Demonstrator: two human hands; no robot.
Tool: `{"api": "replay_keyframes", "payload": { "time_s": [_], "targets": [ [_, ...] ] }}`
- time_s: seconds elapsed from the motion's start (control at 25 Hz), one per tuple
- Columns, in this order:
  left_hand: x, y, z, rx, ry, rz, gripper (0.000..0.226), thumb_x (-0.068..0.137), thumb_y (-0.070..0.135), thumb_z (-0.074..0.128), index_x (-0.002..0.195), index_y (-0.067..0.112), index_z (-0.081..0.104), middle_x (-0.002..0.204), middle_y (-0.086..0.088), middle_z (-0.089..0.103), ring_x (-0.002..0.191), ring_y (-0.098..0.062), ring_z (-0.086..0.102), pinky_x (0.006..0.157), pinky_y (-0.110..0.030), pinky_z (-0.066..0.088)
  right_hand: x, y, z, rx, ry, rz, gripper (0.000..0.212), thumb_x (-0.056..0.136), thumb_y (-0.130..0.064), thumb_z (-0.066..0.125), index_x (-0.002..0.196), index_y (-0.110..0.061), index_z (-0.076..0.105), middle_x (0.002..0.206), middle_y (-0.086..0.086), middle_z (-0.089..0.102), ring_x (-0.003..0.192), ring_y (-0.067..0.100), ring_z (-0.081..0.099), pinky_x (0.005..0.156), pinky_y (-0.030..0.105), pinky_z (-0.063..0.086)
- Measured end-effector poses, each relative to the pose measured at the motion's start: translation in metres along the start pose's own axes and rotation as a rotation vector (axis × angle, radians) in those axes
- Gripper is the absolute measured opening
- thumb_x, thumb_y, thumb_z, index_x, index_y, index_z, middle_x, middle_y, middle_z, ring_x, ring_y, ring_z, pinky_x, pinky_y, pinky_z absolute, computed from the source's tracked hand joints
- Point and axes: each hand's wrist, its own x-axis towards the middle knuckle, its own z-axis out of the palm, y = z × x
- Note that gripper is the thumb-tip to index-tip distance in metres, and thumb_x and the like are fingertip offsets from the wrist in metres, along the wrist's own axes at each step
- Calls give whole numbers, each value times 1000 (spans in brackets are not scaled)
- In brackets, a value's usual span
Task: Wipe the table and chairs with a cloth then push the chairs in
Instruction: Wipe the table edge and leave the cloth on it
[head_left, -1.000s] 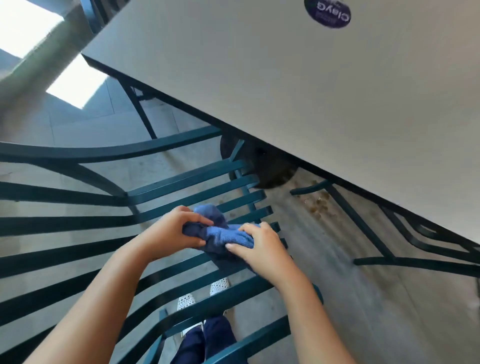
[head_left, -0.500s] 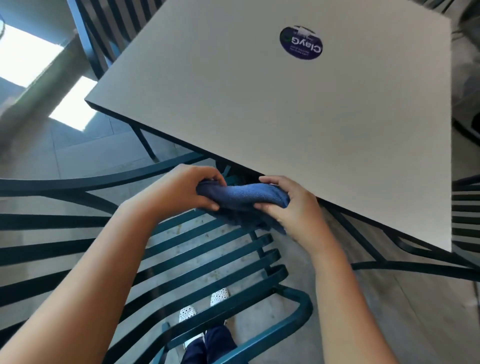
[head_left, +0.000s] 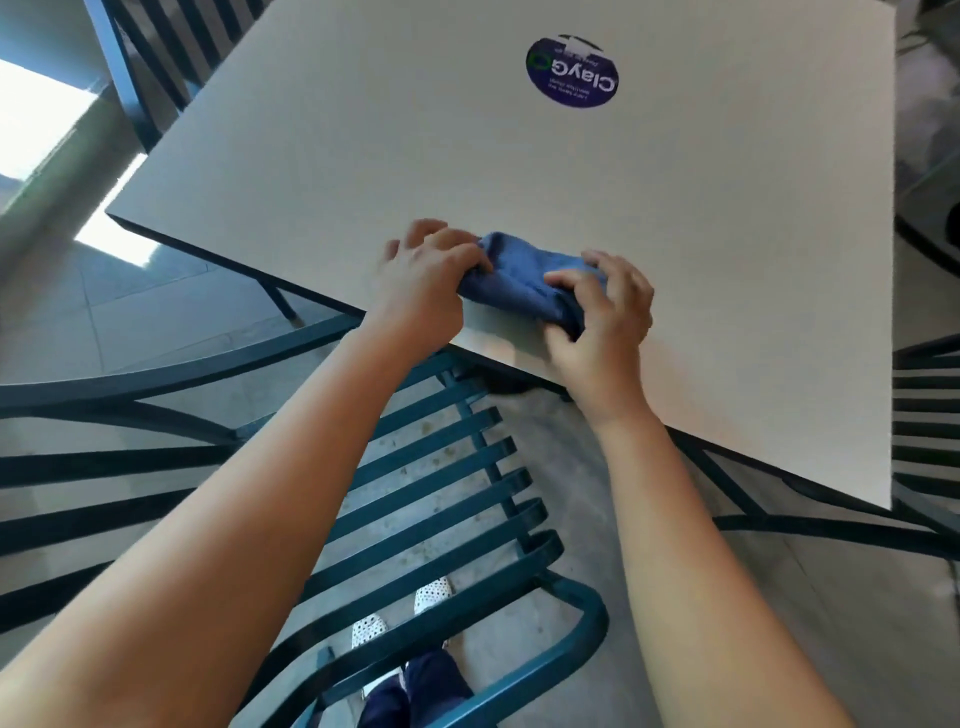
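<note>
Left hand (head_left: 423, 280) grips one end of blue cloth (head_left: 522, 283), right hand (head_left: 602, 306) pinches other end; likely bunching it into pad for wiping. Cloth rests on table (head_left: 363, 135) just inside near edge. Slatted chair (head_left: 447, 467) below, pulled out, probably giving standing room. Round sticker (head_left: 571, 73) toward far edge.

Round purple sticker (head_left: 572, 73) on the tabletop; spotted white shoes (head_left: 400, 609) on grey tiled floor (head_left: 156, 312); sunlit patches at left.
</note>
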Motion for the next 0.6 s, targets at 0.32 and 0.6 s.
{"api": "replay_keyframes", "payload": {
  "time_s": [0.32, 0.6],
  "targets": [
    [-7, 9, 36, 150, -297, 0, 53, 99, 44, 16, 148, 38, -3, 156, 5, -19, 141, -22, -25, 107, -58, -16, -24, -11, 21, -270, -333, 85, 52, 100, -42, 26, 149, -32, 12, 159, -1, -1, 144, 27, -12, 111, 57, -3],
    [1, 7, 51, 125, -176, -47, 49, 98, 47, 23, 146, 41, 17, 158, 7, -3, 144, -21, -11, 110, -55, -13, -16, -5, 36, -282, -303, 145, 46, 100, -39, 33, 145, -32, 31, 156, 2, 18, 145, 27, 5, 108, 61, 9]
  ]
}}
